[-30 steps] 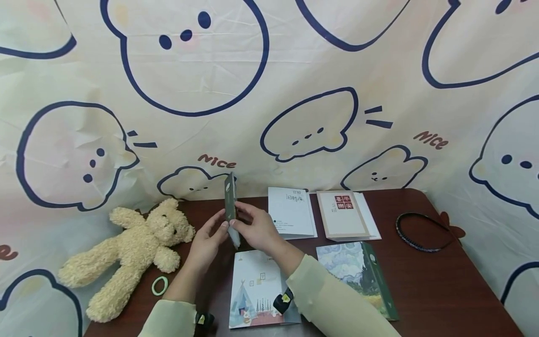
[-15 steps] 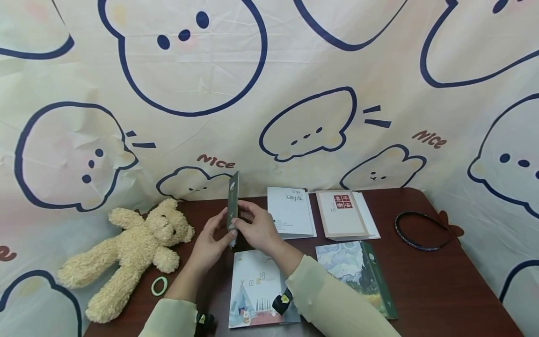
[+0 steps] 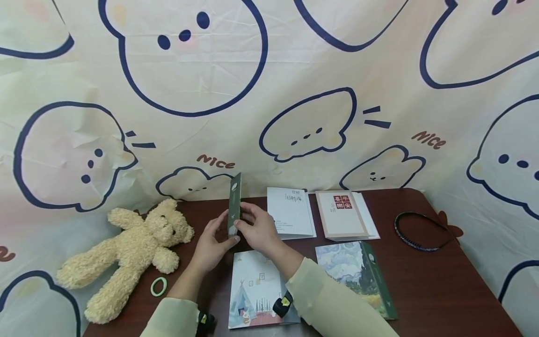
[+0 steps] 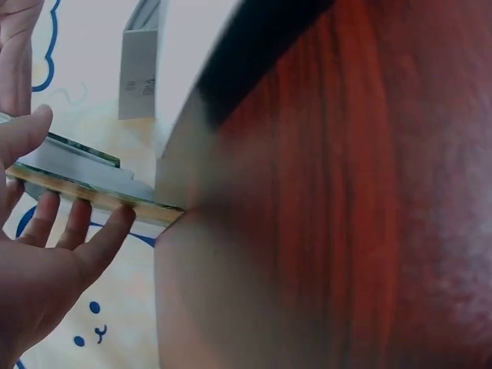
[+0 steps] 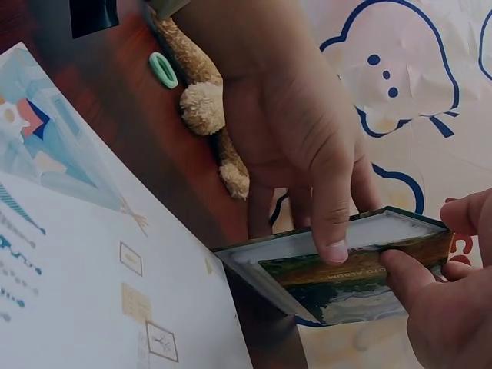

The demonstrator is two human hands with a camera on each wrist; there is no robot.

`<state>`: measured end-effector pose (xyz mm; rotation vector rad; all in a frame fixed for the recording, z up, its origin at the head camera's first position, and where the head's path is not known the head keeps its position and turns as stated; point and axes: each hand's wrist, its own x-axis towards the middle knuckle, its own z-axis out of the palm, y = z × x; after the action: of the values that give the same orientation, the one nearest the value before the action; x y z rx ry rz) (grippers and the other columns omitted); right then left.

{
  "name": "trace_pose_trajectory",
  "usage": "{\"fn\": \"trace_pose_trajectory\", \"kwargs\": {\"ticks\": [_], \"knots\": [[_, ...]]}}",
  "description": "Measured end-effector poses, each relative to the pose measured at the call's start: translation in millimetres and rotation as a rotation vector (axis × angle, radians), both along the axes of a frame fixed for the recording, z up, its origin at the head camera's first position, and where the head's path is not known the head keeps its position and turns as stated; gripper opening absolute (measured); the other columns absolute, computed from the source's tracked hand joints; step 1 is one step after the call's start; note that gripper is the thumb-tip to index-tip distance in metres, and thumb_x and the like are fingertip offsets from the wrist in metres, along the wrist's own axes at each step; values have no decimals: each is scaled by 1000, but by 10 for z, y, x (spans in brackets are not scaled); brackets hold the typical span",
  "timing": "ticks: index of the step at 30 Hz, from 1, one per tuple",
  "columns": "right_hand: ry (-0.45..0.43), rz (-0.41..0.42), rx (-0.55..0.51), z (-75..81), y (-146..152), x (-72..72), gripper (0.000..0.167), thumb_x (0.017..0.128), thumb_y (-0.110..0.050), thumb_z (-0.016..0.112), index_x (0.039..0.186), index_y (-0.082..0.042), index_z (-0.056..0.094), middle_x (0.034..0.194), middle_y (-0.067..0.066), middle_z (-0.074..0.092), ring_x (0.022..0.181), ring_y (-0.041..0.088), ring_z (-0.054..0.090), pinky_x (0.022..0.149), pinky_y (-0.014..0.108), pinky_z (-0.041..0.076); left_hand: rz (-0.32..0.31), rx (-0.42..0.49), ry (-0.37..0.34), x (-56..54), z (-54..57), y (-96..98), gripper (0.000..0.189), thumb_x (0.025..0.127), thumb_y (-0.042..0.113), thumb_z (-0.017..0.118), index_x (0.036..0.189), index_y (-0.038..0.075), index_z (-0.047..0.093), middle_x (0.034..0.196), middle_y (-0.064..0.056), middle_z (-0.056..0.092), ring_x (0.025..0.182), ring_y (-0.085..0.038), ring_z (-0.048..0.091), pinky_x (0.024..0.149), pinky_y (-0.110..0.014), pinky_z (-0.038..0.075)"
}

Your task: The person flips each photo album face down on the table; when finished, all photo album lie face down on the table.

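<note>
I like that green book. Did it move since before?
Yes, a little. The green book, held upright by both hands, tilted its top right, toward the white card.

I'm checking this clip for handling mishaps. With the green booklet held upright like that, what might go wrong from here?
The green booklet is only pinched at its lower part by the left hand and right hand, standing on edge; it may tip or slip out.

If it falls, it could land on the tent-picture card lying just below and shove it.

A sweeping sleeve might drag the landscape card, which lies right beside that forearm.
</note>
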<state>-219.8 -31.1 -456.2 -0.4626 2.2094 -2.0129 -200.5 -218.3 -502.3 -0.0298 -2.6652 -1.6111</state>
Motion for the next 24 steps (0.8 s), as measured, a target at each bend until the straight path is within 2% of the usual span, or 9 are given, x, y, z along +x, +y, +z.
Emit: {"fn": "trace_pose_trajectory", "kwargs": {"ticks": [10, 15, 20, 24], "knots": [[-47, -14, -17, -65, 67, -12, 51, 100, -14, 65, 150, -11, 53, 144, 9, 60, 131, 24, 60, 103, 41, 52, -6, -92, -41, -19, -114, -7, 82, 92, 27, 82, 162, 25, 39, 147, -13, 47, 134, -37, 53, 108, -57, 46], [-100, -6, -101, -110, 72, -25, 53, 99, -10, 64, 150, -7, 52, 146, 13, 58, 132, 27, 59, 100, 37, 54, -1, -102, -37, -10, -113, -8, 82, 92, 24, 81, 162, 19, 38, 146, -14, 46, 133, -38, 54, 108, -55, 47], [-171, -7, -179, -163, 50, -41, 54, 98, -4, 62, 150, -6, 51, 146, 16, 56, 132, 28, 59, 96, 30, 56, 9, -136, -31, 5, -91, -34, 80, 92, 24, 82, 161, 18, 41, 146, -15, 46, 130, -39, 55, 105, -56, 49], [-217, -3, -243, -202, 24, -43, 53, 99, -1, 61, 150, -3, 50, 144, 19, 56, 131, 29, 59, 96, 31, 56, 14, -166, -23, 13, -75, -76, 80, 91, 24, 82, 160, 18, 42, 145, -18, 46, 128, -40, 55, 103, -58, 48]]}}
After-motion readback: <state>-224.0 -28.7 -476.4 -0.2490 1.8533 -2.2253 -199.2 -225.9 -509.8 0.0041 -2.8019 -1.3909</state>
